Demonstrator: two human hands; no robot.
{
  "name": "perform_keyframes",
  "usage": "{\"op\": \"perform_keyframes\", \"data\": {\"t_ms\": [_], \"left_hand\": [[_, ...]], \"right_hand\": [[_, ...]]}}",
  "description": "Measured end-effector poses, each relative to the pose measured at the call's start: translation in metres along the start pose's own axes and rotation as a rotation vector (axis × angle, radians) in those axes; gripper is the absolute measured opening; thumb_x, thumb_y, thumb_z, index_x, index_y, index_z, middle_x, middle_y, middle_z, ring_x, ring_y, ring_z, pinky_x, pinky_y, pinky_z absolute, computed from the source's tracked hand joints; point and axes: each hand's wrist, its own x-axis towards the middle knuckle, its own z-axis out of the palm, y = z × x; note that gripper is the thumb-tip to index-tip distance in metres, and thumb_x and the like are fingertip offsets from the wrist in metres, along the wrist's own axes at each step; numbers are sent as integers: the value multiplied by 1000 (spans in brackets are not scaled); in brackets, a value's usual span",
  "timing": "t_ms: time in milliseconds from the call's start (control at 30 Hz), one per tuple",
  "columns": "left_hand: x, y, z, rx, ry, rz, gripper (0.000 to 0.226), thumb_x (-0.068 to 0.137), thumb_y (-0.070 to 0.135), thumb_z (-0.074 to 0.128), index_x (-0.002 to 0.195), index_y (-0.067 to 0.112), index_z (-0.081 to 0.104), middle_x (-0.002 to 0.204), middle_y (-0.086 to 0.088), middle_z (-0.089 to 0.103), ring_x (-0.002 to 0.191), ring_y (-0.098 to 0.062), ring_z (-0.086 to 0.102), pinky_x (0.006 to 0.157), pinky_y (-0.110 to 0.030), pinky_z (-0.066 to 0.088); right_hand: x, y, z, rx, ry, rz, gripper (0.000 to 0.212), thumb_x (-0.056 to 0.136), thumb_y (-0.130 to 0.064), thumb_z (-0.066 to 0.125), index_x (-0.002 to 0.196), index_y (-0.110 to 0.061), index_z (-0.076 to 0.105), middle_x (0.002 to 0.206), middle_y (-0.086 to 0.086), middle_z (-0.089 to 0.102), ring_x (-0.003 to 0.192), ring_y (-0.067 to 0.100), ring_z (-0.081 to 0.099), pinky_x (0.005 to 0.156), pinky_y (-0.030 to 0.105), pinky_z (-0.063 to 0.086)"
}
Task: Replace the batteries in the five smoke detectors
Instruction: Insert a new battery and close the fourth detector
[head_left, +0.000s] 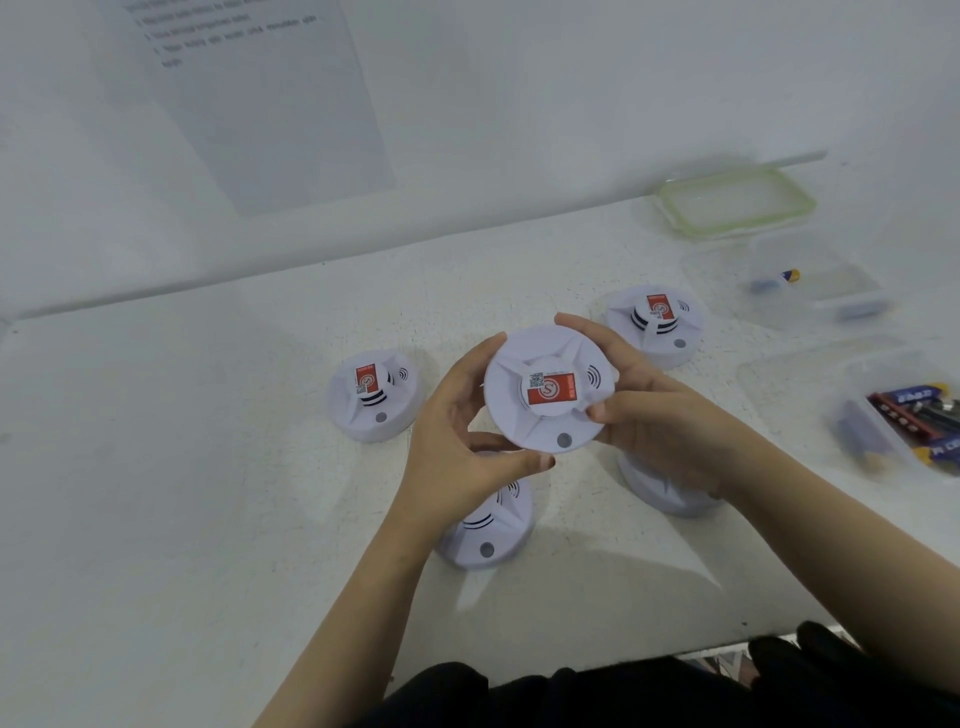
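Observation:
I hold one white smoke detector (545, 387) with a red label above the table, face up. My left hand (457, 441) grips its left and lower rim, and my right hand (649, 410) grips its right rim. Other white detectors stand on the table: one at the left (371, 397), one at the back right (657, 325), one under my left wrist (488, 530), and one mostly hidden under my right hand (660, 493). A clear box at the right edge holds several batteries (919, 415).
A second clear box (831, 301) at the back right holds a single battery (779, 280). A green-rimmed lid (802, 195) lies behind it near the wall. A printed sheet (260, 104) hangs on the wall. The table's front edge runs along the bottom right.

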Motion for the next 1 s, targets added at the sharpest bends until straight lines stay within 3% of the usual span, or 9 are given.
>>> {"op": "perform_keyframes", "data": {"t_ms": [133, 367, 633, 800, 1000], "left_hand": [[0, 0, 1, -7, 3, -2, 92, 60, -17, 81, 129, 33, 46, 133, 7, 57, 122, -7, 56, 69, -25, 58], [1, -2, 1, -1, -4, -2, 92, 60, -16, 82, 130, 32, 46, 134, 6, 56, 124, -9, 55, 69, -25, 58], [2, -3, 0, 11, -1, -10, 87, 57, 0, 82, 130, 34, 45, 135, 4, 55, 123, -12, 55, 70, -30, 59], [2, -3, 0, 27, 0, -7, 87, 57, 2, 83, 127, 36, 46, 135, 5, 55, 122, -13, 56, 71, -32, 60], [2, -4, -1, 34, 1, -1, 87, 55, 11, 85, 128, 36, 46, 135, 6, 55, 122, -13, 56, 72, -34, 60]], "right_hand": [[1, 1, -1, 23, -1, 7, 73, 77, 1, 50, 140, -33, 37, 136, 11, 52, 118, 31, 51, 95, 41, 45], [0, 0, -1, 26, 12, 11, 73, 77, 2, 51, 139, -33, 39, 133, 11, 55, 115, 30, 53, 94, 40, 47], [-2, -1, 0, 31, 56, 17, 71, 74, 5, 53, 135, -31, 43, 120, 18, 60, 105, 30, 57, 86, 36, 50], [-3, -3, 2, 35, 61, 17, 69, 73, 7, 53, 131, -29, 42, 123, 35, 51, 104, 37, 53, 90, 45, 42], [-3, -2, 2, 50, 75, 17, 67, 72, 7, 53, 129, -29, 44, 115, 28, 56, 101, 36, 53, 88, 43, 43]]}}
